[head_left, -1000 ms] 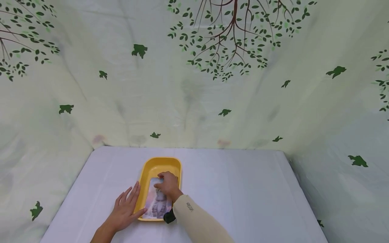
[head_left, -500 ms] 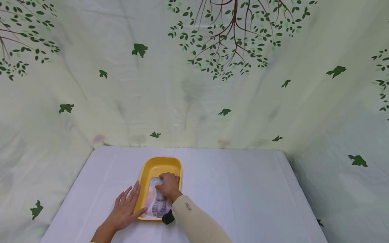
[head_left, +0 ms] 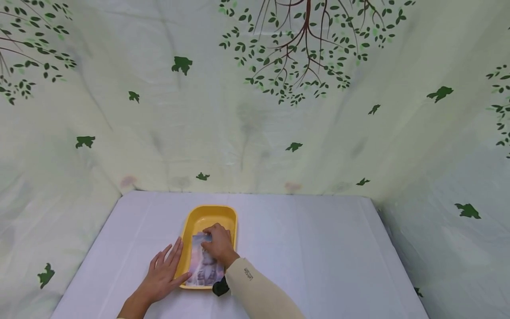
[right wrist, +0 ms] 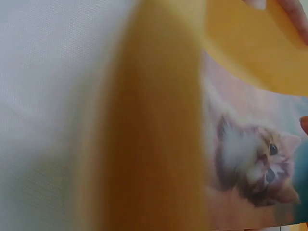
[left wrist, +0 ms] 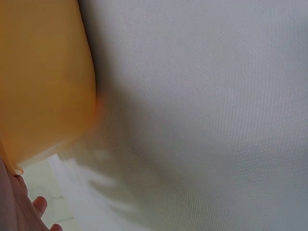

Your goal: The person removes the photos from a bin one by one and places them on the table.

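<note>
A yellow tray (head_left: 212,212) stands on the white table, holding a kitten picture (head_left: 198,264) printed in pink and blue. A second sheet edge peeks out behind the picture's far edge. My left hand (head_left: 160,273) rests along the tray's left side, fingers straight, thumb over the near-left rim. With curled fingers and thumb, my right hand (head_left: 219,244) pinches the picture near its far edge. In the right wrist view the kitten's face on the picture (right wrist: 255,163) lies sideways, one fingertip (right wrist: 304,125) at its right. The left wrist view has the tray's outer wall (left wrist: 43,72).
White cloth covers the table (head_left: 311,252), stretching to the right of the tray. A pale curtain (head_left: 247,133) with printed branches and green leaves encloses the back and sides. A black wrist camera (head_left: 221,287) hangs beneath my right sleeve, over the tray's near-right corner.
The picture's far end has shifted left under my right hand, exposing another sheet edge behind it. The right hand has moved slightly left; the left hand keeps its place on the tray.
</note>
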A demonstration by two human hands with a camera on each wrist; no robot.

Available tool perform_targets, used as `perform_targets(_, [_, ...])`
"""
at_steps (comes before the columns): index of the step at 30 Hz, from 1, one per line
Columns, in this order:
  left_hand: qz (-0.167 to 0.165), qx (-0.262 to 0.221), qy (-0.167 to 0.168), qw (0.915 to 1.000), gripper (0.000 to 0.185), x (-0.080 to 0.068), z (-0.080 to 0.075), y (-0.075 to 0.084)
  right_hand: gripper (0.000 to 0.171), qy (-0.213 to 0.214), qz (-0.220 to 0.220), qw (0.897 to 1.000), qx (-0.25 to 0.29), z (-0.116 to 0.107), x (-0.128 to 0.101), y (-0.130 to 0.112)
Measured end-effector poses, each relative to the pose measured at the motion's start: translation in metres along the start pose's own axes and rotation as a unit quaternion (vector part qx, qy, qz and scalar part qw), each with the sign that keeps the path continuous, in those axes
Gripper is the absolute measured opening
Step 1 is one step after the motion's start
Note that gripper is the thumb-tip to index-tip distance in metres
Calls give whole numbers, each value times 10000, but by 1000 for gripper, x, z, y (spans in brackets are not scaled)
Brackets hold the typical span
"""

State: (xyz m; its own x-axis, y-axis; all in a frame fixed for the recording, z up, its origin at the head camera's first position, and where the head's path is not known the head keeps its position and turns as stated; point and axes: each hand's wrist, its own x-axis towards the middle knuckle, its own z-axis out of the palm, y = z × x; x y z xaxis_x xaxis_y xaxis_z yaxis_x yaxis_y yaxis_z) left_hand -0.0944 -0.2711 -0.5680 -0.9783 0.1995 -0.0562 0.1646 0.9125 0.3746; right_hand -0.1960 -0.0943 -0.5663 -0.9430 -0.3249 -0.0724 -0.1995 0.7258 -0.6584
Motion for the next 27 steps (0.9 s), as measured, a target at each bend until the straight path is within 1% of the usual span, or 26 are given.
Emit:
perform_targets(2, [30,4,41,10000,91,0,1,-1,26,9,-61,9992,401,0,0,2])
perform_targets(5, [77,13,87,9999,90,-1,2,-2,19,146,-153,9942,1053,0,1,4])
perform_targets(10, [153,-45,150,9998,89,-2,2,-2,14,359,-169,9797,1964,-4,3,5])
perform_targets(12, [175,-23,172,9997,89,-3,1,-1,12,309,-17,9745,2221,-6,2,3])
perform_targets(14, [181,21,169,9997,89,-3,1,-2,10,269,12,9747,2219,-7,2,3])
perform_targets(16, [152,67,130,9998,89,-2,1,-2,8,241,-16,9782,2065,-7,1,2])
perform_targets(18, [150,28,132,9998,89,-2,1,-3,6,231,-127,9823,1853,-6,0,3])
perform_targets(20, [113,38,82,9999,90,-1,2,-3,7,268,-245,9843,1729,-6,-1,4])
perform_targets(24, [168,59,110,9998,89,-1,3,-2,8,254,-341,9828,1797,-8,-4,7])
perform_targets(27, [275,101,213,9993,87,-2,2,-2,9,326,-398,9811,1864,-10,-6,7])
